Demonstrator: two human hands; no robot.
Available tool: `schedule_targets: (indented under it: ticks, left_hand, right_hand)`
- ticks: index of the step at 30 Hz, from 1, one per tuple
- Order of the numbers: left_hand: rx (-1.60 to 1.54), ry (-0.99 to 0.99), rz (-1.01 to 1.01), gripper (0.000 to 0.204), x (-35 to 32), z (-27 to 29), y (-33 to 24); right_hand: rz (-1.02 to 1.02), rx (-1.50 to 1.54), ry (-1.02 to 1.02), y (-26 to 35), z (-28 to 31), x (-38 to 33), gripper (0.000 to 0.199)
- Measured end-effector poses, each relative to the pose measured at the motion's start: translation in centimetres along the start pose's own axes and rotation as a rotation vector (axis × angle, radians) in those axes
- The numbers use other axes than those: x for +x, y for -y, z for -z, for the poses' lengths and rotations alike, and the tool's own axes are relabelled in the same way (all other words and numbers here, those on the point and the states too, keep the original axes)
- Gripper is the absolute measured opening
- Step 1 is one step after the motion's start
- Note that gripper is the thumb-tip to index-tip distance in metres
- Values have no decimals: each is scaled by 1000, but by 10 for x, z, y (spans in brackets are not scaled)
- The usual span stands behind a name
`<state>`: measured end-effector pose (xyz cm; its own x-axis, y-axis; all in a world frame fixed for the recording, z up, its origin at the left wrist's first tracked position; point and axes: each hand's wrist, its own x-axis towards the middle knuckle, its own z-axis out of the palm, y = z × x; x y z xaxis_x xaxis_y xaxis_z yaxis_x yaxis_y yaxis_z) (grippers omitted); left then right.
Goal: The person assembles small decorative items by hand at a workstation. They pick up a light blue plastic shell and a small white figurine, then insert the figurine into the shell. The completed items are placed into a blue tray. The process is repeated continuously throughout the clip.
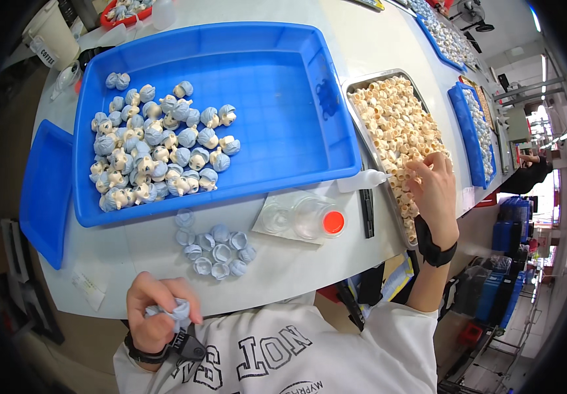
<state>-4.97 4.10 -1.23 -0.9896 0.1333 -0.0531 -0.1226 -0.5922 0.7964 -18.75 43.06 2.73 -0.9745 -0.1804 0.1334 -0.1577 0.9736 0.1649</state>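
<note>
My left hand (155, 308) is close to my body at the table's near edge. Its fingers are wrapped round a light-blue doll hair piece (177, 314), partly hidden by them. Far to the right, my right hand (436, 190) reaches over a metal tray (369, 141) heaped with small cream doll face parts (395, 118). Thumb and forefinger come together in a pinch over the heap; whatever is between them is too small to make out. Several loose light-blue hair pieces (221, 253) lie in a cluster on the table, beyond my left hand.
A large blue bin (263, 98) holds several assembled doll heads (142, 148) on its left side. Beside it leans a smaller blue tray (43, 190). Between bin and metal tray are a white squeeze bottle (361, 181), a red-topped clear container (332, 222) and a black pen-like tool (367, 213).
</note>
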Motion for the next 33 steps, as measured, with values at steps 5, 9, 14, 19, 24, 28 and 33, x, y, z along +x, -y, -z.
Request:
schedule_targets:
  ticks: [5, 9, 14, 19, 24, 28, 33]
  left_hand:
    - [-62, 53, 127, 27, 13, -15, 2]
    - [29, 95, 243, 39, 12, -13, 1]
    - [192, 137, 323, 38, 22, -15, -4]
    - [129, 122, 405, 31, 20, -23, 2]
    - [460, 326, 297, 29, 27, -20, 3]
    - [481, 301, 185, 32, 28, -25, -2]
    - [366, 243, 320, 32, 25, -13, 2]
  right_hand:
    - [0, 109, -36, -10, -7, 1, 14]
    - [-50, 272, -189, -11, -6, -2, 13]
    - [-88, 973, -392, 43, 44, -44, 23]
    - [587, 1211, -66, 124, 51, -59, 26]
    - [466, 1326, -83, 182, 37, -58, 38]
    - [504, 1336, -52, 195, 39, -63, 46]
    - [534, 1300, -165, 199, 31, -63, 31]
